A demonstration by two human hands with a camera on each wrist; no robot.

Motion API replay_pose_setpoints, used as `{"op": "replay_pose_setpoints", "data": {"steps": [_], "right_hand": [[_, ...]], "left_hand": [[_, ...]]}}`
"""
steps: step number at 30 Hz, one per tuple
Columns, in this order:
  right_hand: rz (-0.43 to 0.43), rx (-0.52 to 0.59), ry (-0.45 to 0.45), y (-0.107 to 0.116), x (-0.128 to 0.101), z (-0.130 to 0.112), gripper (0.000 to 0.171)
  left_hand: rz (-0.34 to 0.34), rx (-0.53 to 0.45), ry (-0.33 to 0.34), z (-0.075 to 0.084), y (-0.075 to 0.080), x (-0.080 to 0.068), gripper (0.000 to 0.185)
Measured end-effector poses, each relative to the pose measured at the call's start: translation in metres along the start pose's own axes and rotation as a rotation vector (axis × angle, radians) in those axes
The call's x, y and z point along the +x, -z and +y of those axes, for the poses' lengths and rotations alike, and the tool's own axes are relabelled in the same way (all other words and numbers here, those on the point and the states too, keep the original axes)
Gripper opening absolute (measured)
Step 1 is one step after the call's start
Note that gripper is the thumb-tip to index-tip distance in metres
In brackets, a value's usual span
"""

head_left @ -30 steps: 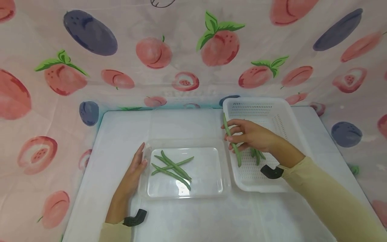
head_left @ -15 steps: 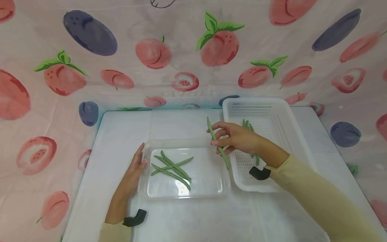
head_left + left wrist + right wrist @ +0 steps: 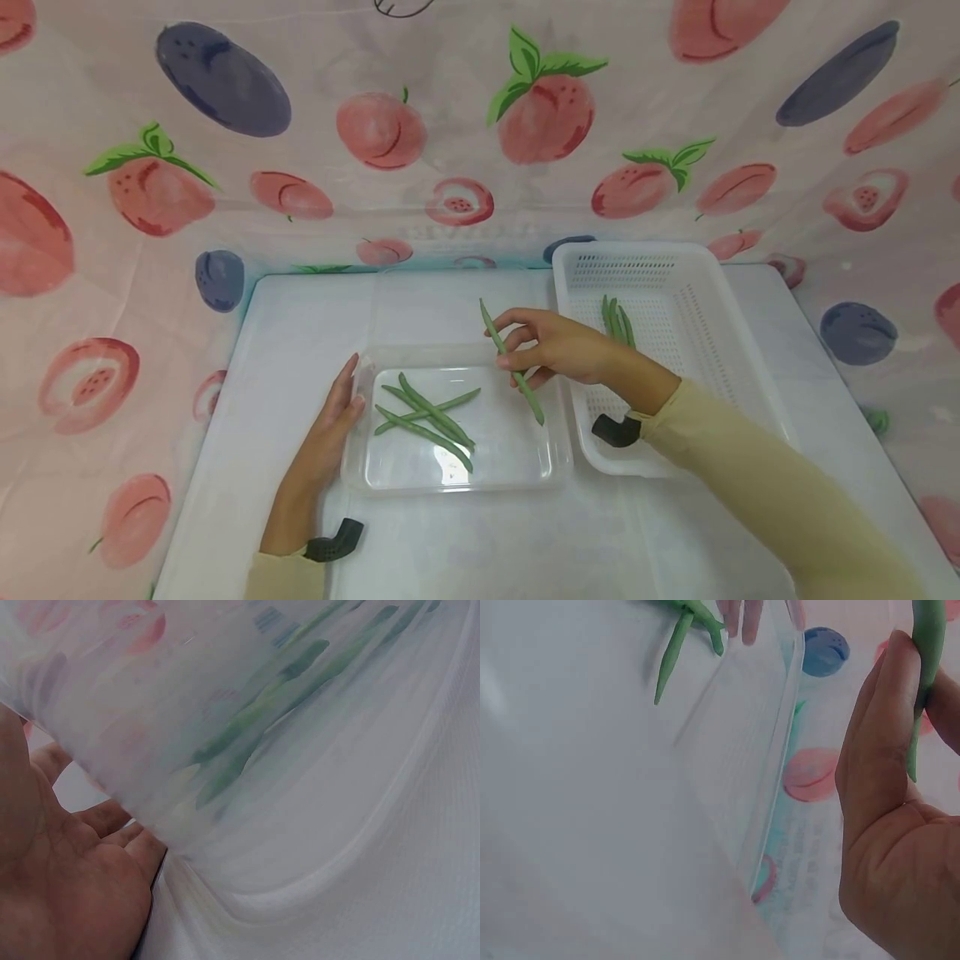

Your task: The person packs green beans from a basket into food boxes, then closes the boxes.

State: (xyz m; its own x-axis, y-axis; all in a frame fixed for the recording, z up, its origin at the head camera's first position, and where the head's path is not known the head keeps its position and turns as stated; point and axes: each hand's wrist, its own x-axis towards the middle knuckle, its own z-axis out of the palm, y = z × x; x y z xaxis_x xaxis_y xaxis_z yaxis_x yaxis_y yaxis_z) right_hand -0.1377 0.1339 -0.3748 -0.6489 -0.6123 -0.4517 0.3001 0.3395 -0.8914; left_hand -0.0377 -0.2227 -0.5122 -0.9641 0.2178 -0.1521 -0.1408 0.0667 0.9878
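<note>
Green bean (image 3: 513, 367) is pinched in the right hand (image 3: 558, 346) above the far right corner of the clear tray (image 3: 555, 467) on the bench (image 3: 480, 542), in the head view. Best lowered flat beside the 4 beans (image 3: 427, 414) lying there. Left hand (image 3: 330, 429) rests flat, fingers straight, against the tray's left wall; more beans (image 3: 617, 321) lie in the white basket (image 3: 705, 275).

Left wrist view: palm (image 3: 67, 885) touches the tray wall (image 3: 150, 712).

Right wrist view: fingers (image 3: 877, 750) clamp the bean (image 3: 924, 667).

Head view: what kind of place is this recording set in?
Probably a staged tabletop booth for food sorting: a fruit-print cloth backs a white table holding a clear tray and a white basket.
</note>
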Motion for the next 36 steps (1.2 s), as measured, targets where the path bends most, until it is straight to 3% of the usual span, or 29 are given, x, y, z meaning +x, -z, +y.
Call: {"op": "replay_pose_setpoints", "data": {"steps": [14,36], "right_hand": [[-0.004,0.013,-0.047,-0.021,0.022,-0.003,0.049],[-0.045,-0.003,-0.032,-0.047,0.038,-0.021,0.045]], "left_hand": [[0.000,-0.002,-0.002,0.002,0.000,-0.001,0.065],[-0.015,-0.014,-0.012,0.000,0.001,0.001,0.065]]}}
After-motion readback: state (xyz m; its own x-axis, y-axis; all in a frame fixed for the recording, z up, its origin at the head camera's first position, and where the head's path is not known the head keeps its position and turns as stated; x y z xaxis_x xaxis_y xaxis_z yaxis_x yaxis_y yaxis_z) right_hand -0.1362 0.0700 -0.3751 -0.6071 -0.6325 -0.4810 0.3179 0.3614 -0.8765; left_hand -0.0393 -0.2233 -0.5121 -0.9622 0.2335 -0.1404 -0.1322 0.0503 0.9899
